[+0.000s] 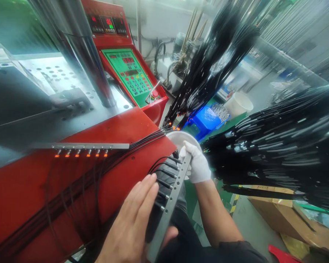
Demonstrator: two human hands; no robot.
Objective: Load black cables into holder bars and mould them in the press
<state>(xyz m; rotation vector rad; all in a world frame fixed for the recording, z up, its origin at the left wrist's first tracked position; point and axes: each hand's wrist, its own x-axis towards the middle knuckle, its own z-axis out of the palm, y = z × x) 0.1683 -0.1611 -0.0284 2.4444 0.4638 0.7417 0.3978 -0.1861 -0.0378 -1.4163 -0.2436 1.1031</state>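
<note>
Left hand (131,212), bare: fingers straight, beside near end of drilled metal bar (170,204); whether its grip closes cannot be told. Right hand (196,164), white-gloved: grip pinching bar's far end, black cables (164,173) attached between. Beyond: red machine surface (145,131), green control panel (120,65).

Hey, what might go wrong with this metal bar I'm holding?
The black cables fitted along the metal bar might snag on the nearby corner of the red surface. Also, your left hand is bare, unlike the gloved right hand, so the bar's edge could scrape it.
</note>
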